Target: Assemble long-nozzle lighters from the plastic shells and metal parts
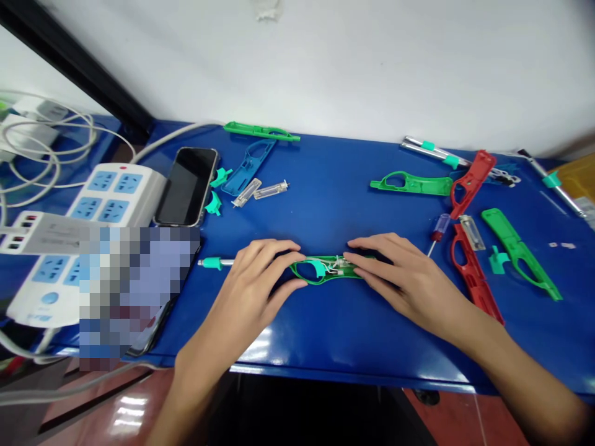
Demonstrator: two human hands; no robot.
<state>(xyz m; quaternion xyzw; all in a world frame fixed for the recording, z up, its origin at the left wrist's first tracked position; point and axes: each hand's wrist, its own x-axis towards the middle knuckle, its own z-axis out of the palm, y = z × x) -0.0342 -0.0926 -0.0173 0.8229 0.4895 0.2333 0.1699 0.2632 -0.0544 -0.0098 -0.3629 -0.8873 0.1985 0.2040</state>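
A green lighter-gun shell [325, 271] with a teal trigger lies flat on the blue table [334, 334], a metal tube with a teal collar [212, 263] sticking out to its left. My left hand [260, 279] pinches the shell's left end with thumb and fingers. My right hand [395, 272] presses fingertips on its right end, over the clear inner parts.
Loose green [411, 184], red [474, 272] and blue [246, 166] shell halves, metal tubes [437, 152], clear inserts [269, 189] and a small screwdriver [437, 229] lie around. A phone [186, 186] and white power strips [106, 198] with cables sit left.
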